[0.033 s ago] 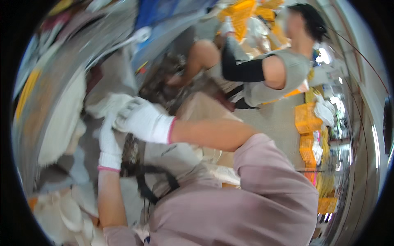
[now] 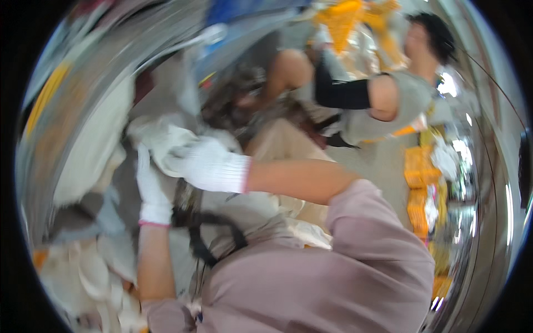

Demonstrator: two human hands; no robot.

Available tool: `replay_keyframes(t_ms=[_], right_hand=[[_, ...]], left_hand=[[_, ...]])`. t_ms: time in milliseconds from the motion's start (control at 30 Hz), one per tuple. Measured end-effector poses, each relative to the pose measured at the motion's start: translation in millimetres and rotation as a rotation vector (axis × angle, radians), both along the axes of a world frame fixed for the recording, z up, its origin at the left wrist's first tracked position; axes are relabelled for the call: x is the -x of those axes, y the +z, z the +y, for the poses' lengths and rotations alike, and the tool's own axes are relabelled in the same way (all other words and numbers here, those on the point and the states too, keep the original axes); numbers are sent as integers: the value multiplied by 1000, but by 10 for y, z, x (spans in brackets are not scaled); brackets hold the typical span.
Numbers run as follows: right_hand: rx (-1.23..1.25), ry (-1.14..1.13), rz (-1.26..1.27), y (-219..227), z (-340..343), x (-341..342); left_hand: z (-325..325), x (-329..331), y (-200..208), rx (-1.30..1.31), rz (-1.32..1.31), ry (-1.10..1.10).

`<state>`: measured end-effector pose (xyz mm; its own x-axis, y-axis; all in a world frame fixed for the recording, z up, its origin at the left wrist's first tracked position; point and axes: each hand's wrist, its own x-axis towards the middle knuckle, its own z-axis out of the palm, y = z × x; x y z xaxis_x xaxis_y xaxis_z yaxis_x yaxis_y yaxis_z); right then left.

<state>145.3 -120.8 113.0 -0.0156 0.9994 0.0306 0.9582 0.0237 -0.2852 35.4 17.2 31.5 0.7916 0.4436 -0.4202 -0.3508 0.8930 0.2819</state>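
Both my hands wear white knitted gloves with pink cuffs. Between them is a pale whitish curved piece point(image 2: 164, 139), too blurred to name. The fingers of my right hand point(image 2: 214, 165) are closed round its right edge. My left hand point(image 2: 152, 186) comes up from below, fingers pointing upward along the piece's lower left side; motion blur hides how they are bent. Left of the hands, a large pale rounded shape point(image 2: 97, 139) lies along a grey edge.
Several pale, cup-like pieces point(image 2: 91, 272) are heaped at lower left. A co-worker point(image 2: 383, 105) in a grey top and black sleeve sits beyond my right arm, beside a dark heap point(image 2: 236, 105). Orange crates point(image 2: 420, 166) stand at the right. A black strap point(image 2: 200, 238) hangs near my waist.
The whole scene has shifted slightly to the right in the view. My right hand sits a little farther from my left, and more of the pale piece shows between them.
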Motion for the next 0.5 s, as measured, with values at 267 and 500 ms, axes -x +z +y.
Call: replay_keyframes(t_ms=[267, 500], right_hand=[[-384, -109, 179, -284, 530, 630], [-401, -229, 126, -169, 630, 679]], left_hand=[[499, 380, -665, -424, 225, 614], [389, 274, -296, -118, 222, 434]])
